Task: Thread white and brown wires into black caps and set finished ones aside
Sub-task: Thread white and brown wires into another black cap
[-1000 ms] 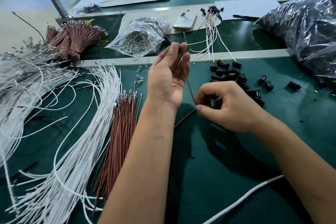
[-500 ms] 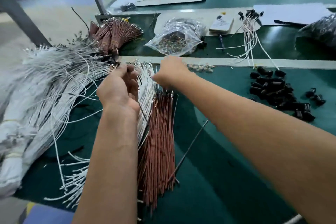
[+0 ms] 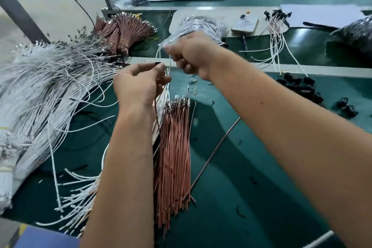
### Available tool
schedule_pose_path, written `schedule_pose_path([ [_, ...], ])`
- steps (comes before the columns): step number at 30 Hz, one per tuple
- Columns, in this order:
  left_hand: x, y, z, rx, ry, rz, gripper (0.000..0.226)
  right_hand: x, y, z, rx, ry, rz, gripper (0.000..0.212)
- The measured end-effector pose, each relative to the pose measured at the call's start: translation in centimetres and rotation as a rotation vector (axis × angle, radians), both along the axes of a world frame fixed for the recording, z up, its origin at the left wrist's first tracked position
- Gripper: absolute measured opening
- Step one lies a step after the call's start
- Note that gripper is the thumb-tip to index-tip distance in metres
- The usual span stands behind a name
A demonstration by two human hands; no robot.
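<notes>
Above the green table (image 3: 231,197), both hands meet over the near ends of the wire piles. The left hand (image 3: 141,84) has its fingers curled, pinching a brown wire (image 3: 156,115) that hangs down past the wrist, with a small dark piece at its fingertips that is too blurred to name. The right hand (image 3: 193,54) is curled into a loose fist around a white wire (image 3: 169,62), which loops up from the heap and drops between the two hands. Directly below them lies a straight bundle of brown wires (image 3: 175,157), metal terminals at its far end, and one loose brown wire (image 3: 211,157) lies slanted just beside it. A wide spread of white wires (image 3: 50,90) covers the left of the table. Black caps (image 3: 302,88) sit in a loose heap at the right, well apart from the hands. Farther back, past a pale strip, finished white wires with black caps (image 3: 276,32) fan out near a white remote control (image 3: 245,25). A tied bunch of brown wires (image 3: 122,32) lies at the far left, and a clear plastic bag (image 3: 203,24) rests behind the right hand.
</notes>
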State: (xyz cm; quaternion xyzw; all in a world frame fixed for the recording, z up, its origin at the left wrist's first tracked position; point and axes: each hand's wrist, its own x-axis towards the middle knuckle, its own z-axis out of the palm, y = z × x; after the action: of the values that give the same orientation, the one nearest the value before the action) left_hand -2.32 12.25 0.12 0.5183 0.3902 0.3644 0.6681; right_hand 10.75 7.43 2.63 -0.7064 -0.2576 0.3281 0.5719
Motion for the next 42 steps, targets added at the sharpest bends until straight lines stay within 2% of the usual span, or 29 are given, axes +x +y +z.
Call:
schedule_pose_path([
  [4, 0.3, -1.0, 0.9, 0.036, 0.070, -0.279, 0.009, 1.9, -3.5, 2.1, -0.025, 0.125, 0.139, 0.023],
  [8, 0.8, -2.9, 2.2, -0.015, 0.016, -0.637, 0.024, 3.4, -5.9, 1.6, 0.090, 0.300, 0.088, 0.022],
  [10, 1.4, -4.0, 2.5, -0.006, 0.044, -0.722, 0.019, 3.9, -6.6, 0.7, 0.075, 0.347, 0.079, 0.027],
  [11, 1.6, -4.5, 2.5, 0.003, 0.069, -0.741, 0.015, 4.0, -6.9, 0.1, 0.037, 0.310, 0.068, 0.029],
  [13, 2.2, -5.4, 2.3, 0.028, 0.116, -0.760, 0.015, 4.2, -7.7, -0.8, 0.026, 0.215, -0.008, 0.026],
  [14, 2.4, -5.8, 2.1, 0.035, 0.126, -0.764, 0.015, 4.5, -8.2, -1.0, 0.089, 0.211, -0.072, 0.021],
  [17, 3.3, -6.9, 1.6, 0.031, 0.083, -0.744, 0.013, 5.6, -10.3, -0.7, 0.394, 0.387, -0.236, 0.015],
  [19, 4.5, -7.6, 1.4, -0.013, -0.006, -0.680, 0.012, 6.1, -12.3, -0.6, 0.449, 0.408, -0.304, 0.024],
  [21, 6.1, -8.4, 1.3, -0.072, -0.096, -0.568, 0.012, 5.9, -14.7, -1.1, 0.255, 0.212, -0.331, 0.040],
  [22, 7.1, -8.9, 1.3, -0.085, -0.124, -0.513, 0.012, 5.6, -16.2, -1.5, 0.124, 0.111, -0.293, 0.049],
  [24, 8.9, -10.1, 1.0, -0.093, -0.156, -0.434, 0.014, 4.8, -19.3, -2.5, -0.068, 0.035, -0.114, 0.060],
  [27, 10.9, -12.1, 0.5, -0.095, -0.167, -0.411, 0.013, 3.4, -23.0, -4.0, -0.122, 0.043, 0.168, 0.052],
  [31, 11.6, -13.4, -1.0, -0.073, -0.153, -0.411, 0.016, 2.9, -25.3, -5.3, -0.022, 0.025, 0.188, 0.028],
  [35, 10.6, -13.1, -3.2, -0.035, -0.173, -0.429, 0.011, 3.0, -26.1, -5.9, 0.148, 0.046, -0.020, 0.024],
  [38, 9.5, -12.8, -4.3, -0.036, -0.230, -0.553, 0.009, 3.2, -26.1, -6.4, 0.394, 0.092, -0.232, 0.024],
  [42, 8.3, -13.0, -4.9, -0.053, -0.215, -0.753, 0.007, 3.3, -25.8, -6.4, 0.642, 0.180, -0.356, 0.017],
])
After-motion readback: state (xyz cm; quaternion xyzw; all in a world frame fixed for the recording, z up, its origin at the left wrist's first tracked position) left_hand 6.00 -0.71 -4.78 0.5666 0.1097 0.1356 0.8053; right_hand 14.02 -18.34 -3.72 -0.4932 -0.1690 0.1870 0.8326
